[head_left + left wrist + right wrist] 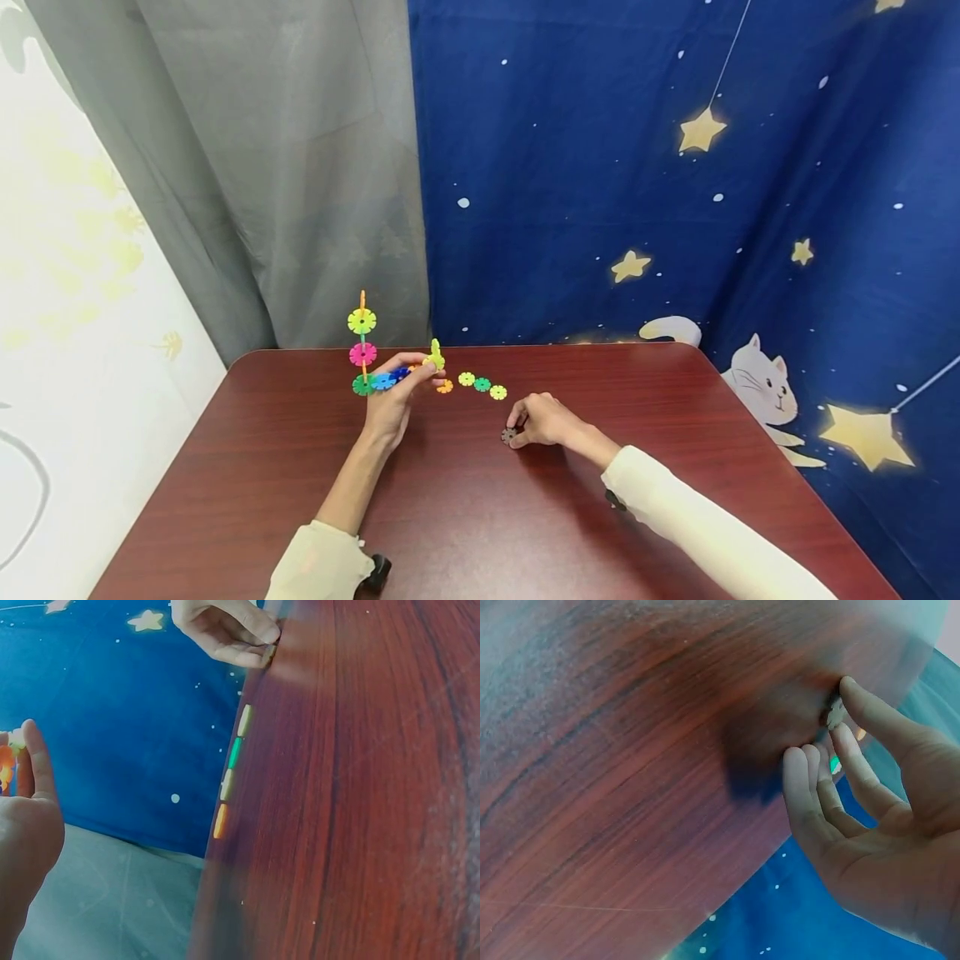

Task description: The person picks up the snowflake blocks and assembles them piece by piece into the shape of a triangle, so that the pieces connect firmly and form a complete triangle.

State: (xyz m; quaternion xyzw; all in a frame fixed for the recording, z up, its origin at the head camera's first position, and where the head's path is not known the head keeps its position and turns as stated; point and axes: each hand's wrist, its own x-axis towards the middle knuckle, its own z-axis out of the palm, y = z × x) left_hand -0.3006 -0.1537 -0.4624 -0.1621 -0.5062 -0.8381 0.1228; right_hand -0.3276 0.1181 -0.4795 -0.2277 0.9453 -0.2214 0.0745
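My left hand (395,402) pinches a yellow flower-shaped notched disc (435,360) between thumb and fingers. That disc belongs to a chain of linked plastic discs; blue ones (384,382) cross behind the hand, and a green disc (363,384) forms the corner. From there a column with a pink disc (363,354) and a yellow-green disc (362,321) rises. My right hand (549,418) has a grey-brown notched disc (835,715) between thumb and index finger, at the tabletop. The left wrist view shows only part of the left hand (30,825), with the chain mostly cut off.
On the dark red wooden table (465,517), loose discs lie in a slanting row between the hands: orange (445,387), yellow (467,379), green (482,384) and yellow again. A grey curtain (315,167) and a blue starry curtain (570,167) hang behind the far edge.
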